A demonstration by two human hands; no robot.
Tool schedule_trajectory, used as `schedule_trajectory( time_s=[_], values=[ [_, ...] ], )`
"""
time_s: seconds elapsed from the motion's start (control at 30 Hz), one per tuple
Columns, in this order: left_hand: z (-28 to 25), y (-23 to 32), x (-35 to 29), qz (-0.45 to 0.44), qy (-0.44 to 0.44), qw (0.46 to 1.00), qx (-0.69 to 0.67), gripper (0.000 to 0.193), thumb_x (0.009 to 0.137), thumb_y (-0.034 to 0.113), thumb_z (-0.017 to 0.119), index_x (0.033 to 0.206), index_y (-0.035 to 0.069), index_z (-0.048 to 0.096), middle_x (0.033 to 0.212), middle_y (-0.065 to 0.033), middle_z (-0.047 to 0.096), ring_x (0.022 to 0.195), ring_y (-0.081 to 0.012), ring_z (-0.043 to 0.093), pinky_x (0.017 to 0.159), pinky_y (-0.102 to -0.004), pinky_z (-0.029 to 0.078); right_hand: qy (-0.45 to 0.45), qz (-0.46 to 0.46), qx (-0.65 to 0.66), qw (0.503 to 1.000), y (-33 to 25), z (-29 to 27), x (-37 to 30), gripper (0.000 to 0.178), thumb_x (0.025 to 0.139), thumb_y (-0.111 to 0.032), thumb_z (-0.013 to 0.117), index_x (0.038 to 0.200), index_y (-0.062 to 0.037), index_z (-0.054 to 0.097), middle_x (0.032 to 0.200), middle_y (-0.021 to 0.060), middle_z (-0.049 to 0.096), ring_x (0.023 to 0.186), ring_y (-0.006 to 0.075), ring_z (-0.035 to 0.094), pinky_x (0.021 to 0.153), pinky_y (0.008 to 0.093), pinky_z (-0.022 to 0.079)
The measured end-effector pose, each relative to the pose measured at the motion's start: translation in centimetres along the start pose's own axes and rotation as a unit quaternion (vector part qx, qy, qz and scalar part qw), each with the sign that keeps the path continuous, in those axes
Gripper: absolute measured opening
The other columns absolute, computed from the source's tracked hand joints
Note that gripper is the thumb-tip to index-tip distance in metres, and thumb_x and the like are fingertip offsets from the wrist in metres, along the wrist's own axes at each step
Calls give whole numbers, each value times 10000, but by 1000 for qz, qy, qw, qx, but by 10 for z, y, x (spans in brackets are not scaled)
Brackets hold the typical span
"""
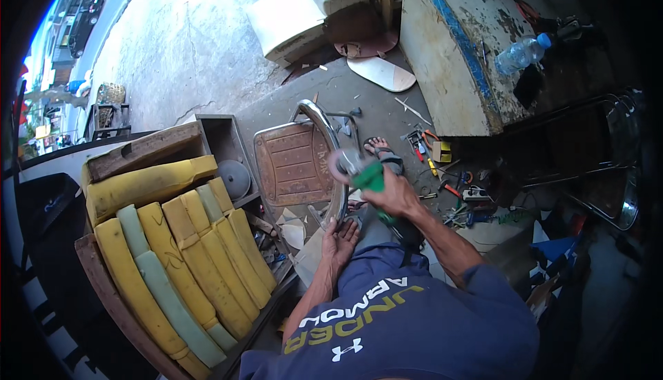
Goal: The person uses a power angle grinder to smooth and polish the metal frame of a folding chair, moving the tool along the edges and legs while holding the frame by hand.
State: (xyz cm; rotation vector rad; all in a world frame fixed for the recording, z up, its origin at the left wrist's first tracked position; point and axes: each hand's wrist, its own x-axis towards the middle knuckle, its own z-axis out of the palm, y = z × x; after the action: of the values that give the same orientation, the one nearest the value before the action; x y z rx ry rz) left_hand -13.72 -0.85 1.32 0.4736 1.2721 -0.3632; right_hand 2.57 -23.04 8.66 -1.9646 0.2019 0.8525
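Note:
My right hand (pixel 395 195) is wrapped round a green angle grinder (pixel 369 177), whose round disc (pixel 340 166) is blurred and meets or nearly meets a curved chrome tube of a chair frame (pixel 319 115). Palm up, my left hand (pixel 338 243) is at the near end of that tube, with the thumb against the metal and the fingers loosely curled. A worn brown chair seat (pixel 293 166) with a grooved pattern lies beyond the tube, on its left. My sandalled foot (pixel 378 146) shows just past the grinder.
Stacked yellow and green foam strips (pixel 183 255) stand to the left, near a grey round disc (pixel 234 179). Hand tools, including pliers (pixel 420 148), litter the floor at right. A worn wooden cabinet (pixel 442 55) carries a plastic bottle (pixel 523 54). White furniture (pixel 290 21) stands at the back.

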Motion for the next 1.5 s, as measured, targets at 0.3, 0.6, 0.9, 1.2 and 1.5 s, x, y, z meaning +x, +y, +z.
schedule_trajectory(
  time_s=[0.3, 0.6, 0.9, 1.2, 1.5],
  values=[
    [9, 1, -2, 2, 19, 999, -39, 375, 987, 378, 694, 1170, 56, 635, 1182, -146, 689, 1141, -306, 648, 1009, -488, 518, -36, -8, -16, 999, -1, -23, 28, 878, 752, -569, 749, 1435, -86, 481, 1205, 286, 689, 1122, 454, 679, 976, 497, 530],
    [3, -1, 0, -10, 18, 999, -44, 405, 1013, 390, 656, 1220, 45, 608, 1260, -164, 657, 1166, -306, 637, 998, -495, 521, -95, -28, 122, 988, 1, -38, 44, 627, 795, -417, 771, 1291, -72, 602, 1121, 141, 705, 1010, 276, 688, 925, 401, 531],
    [0, 1, 2, -22, -1, 998, -50, 377, 999, 397, 669, 1135, 46, 672, 1166, -133, 707, 1120, -296, 659, 969, -492, 536, -147, 0, 191, 970, 11, -42, 55, 503, 825, -342, 726, 1240, -66, 655, 1067, 118, 711, 956, 212, 679, 896, 357, 524],
    [9, 0, -6, -21, 30, 997, -61, 375, 989, 362, 688, 1169, 36, 644, 1220, -159, 700, 1170, -317, 647, 1024, -495, 503, -164, 45, 277, 946, 18, -47, 76, 377, 839, -279, 701, 1122, -31, 680, 854, 38, 681, 787, 145, 652, 728, 331, 521],
    [16, 2, -10, -19, 71, 987, -140, 278, 1042, 269, 566, 1140, 28, 665, 1133, -144, 727, 1138, -320, 668, 1040, -501, 497, -175, 11, 220, 960, 29, -52, 113, 590, 798, -398, 763, 1235, -25, 631, 1029, 111, 699, 923, 221, 663, 848, 337, 518]
  ],
)
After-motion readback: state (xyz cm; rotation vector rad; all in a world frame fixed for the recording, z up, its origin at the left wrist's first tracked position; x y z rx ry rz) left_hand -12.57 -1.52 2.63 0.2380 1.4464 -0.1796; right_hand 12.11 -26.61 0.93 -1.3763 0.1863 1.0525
